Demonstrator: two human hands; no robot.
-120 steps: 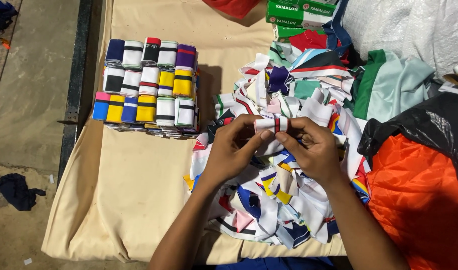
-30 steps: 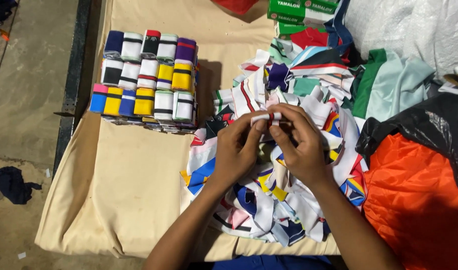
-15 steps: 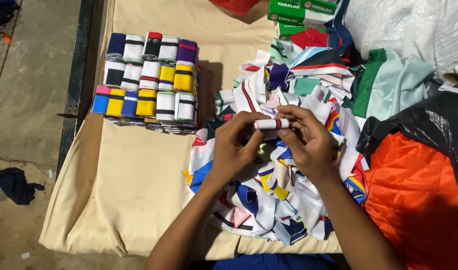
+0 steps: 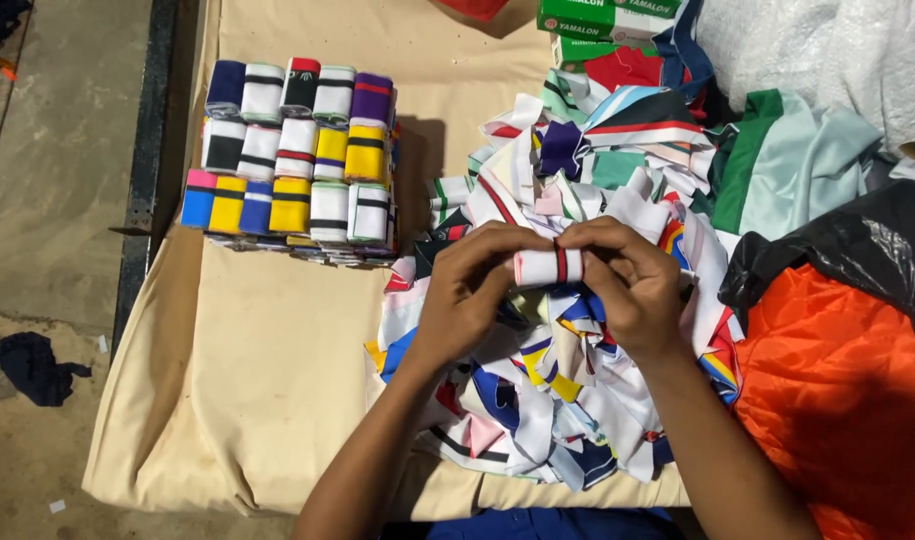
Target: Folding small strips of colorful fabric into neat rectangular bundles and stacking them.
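Between both hands' fingers (image 4: 518, 243) sits a fabric roll (image 4: 548, 267) (white, red-banded).

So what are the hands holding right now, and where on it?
A small white fabric roll with a red stripe, gripped at its two ends: left hand on the left end, right hand on the right.

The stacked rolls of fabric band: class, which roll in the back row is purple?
The rightmost roll of the back row, farthest from the person. It is purple with a dark stripe; the neighbours are white, black or navy.
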